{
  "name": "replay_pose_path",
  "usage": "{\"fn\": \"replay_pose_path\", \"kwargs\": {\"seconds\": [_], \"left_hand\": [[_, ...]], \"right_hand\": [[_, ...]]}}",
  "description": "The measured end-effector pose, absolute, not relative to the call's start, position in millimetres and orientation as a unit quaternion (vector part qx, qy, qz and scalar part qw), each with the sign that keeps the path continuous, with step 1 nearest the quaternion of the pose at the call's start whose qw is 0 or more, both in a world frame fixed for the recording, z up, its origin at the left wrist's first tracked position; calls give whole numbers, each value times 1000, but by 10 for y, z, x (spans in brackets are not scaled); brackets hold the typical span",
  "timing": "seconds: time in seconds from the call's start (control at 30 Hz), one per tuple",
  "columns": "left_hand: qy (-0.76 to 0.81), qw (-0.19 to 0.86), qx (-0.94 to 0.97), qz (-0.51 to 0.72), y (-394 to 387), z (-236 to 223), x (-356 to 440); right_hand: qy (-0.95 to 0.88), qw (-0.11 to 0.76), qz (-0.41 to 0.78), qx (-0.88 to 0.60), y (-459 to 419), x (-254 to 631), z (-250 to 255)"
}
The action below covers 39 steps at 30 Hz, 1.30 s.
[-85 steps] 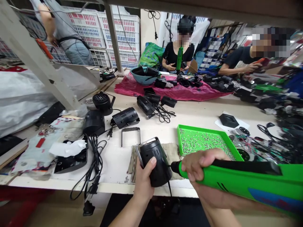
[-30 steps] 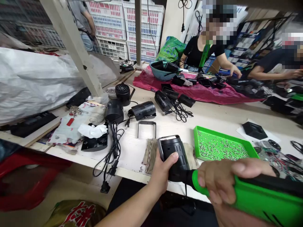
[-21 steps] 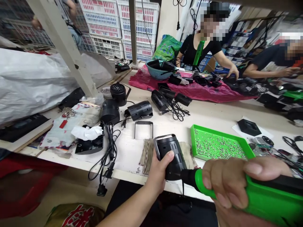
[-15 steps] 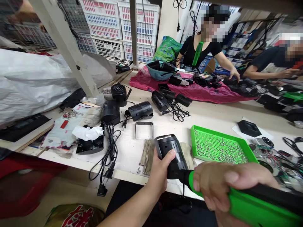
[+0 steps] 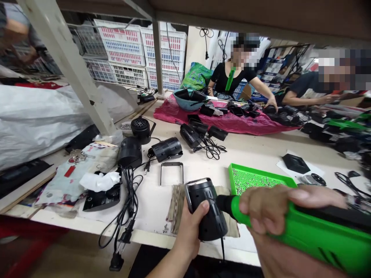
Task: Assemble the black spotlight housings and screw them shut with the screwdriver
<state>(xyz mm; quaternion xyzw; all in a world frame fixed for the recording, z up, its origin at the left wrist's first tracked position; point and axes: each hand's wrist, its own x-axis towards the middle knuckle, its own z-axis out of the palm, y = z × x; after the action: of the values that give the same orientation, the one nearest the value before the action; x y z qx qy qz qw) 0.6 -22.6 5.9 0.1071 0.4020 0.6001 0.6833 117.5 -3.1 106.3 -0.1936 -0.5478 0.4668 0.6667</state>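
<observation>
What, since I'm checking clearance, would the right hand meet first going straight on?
The black lamp housing in the left hand: the right hand's green electric screwdriver aims its black nose straight at it, perhaps touching; depth is unclear.

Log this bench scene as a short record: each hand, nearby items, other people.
Left hand: grips black spotlight housing
Right hand: grips green electric screwdriver, black nose at the housing
Nearby: green tray of screws; frayed cloth; black metal bracket
Others: person in black top across the bench, reaching toward black parts
</observation>
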Motion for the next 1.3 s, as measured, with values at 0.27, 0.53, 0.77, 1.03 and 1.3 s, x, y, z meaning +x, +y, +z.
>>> {"fn": "replay_pose_path", "kwargs": {"seconds": [0.27,0.53,0.77,1.03,1.3], "left_hand": [[394,672,152,608,-217,49,19],[403,669,163,604,-219,71,-8],[408,656,167,612,-177,38,-21],[412,658,207,595,-188,45,-44],[420,647,194,606,-198,-15,17]], "right_hand": [[-544,637,525,-150,89,843,1221],[-493,661,548,-141,189,698,1068],[-502,639,564,-146,191,698,988],[-487,715,485,-131,174,703,900],[-497,612,598,-145,344,600,1073]]}}
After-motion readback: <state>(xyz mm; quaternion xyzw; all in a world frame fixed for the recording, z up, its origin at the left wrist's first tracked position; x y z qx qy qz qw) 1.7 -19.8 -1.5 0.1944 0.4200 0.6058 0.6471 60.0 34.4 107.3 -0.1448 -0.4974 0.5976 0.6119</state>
